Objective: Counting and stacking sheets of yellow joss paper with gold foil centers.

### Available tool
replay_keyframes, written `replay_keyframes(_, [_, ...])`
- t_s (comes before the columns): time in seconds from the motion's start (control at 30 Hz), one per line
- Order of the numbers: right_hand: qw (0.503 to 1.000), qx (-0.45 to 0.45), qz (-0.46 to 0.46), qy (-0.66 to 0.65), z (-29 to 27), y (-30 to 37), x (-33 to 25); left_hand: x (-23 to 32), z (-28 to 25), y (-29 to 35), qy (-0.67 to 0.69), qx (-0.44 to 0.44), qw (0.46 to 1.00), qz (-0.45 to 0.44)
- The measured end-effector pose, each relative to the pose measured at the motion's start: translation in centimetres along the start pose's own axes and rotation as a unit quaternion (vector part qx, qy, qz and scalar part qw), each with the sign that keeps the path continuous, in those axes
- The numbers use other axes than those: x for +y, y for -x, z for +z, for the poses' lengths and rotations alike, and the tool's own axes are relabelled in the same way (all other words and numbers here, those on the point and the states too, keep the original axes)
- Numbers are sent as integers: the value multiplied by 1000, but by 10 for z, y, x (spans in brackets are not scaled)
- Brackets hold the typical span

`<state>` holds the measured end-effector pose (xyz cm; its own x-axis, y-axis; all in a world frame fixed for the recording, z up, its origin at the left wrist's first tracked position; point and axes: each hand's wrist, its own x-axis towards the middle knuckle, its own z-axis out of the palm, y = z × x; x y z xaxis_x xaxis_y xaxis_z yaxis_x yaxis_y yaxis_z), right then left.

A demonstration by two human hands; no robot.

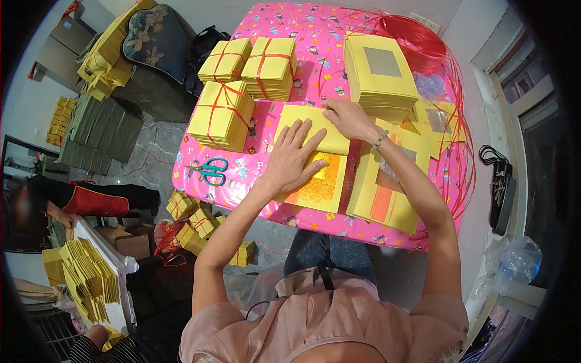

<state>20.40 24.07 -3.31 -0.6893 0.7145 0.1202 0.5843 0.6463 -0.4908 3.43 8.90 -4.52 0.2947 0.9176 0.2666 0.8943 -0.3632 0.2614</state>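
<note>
Left hand: fingers spread wide, flat on the yellow paper.
Right hand: open, probably pressing that paper's fold.
Scissors: at nine o'clock.

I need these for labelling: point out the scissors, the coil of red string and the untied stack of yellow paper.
scissors [210,171], head view, on the teal handles.
coil of red string [417,37], head view, on the bunched loops.
untied stack of yellow paper [380,75], head view, on the top sheet.
</note>
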Motion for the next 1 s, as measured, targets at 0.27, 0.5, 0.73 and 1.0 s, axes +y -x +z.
replay_keyframes(0.27, [1000, 14, -15, 3, 12, 1, 7, -1, 3, 0, 6, -19, 1000, -7])
replay_keyframes(0.5, [998, 47, -26, 31, 4, 10, -4, -5, 6, -4, 8, -29, 1000, 8])
replay_keyframes(0.73, [985, 62, -72, 141, 17, 98, -58, -8, 7, 0, 0, -40, 999, 8])
replay_keyframes(1.0, [991, -28, -48, 123, 23, 122, -64, -7, 8, 0, -1, -47, 999, 12])
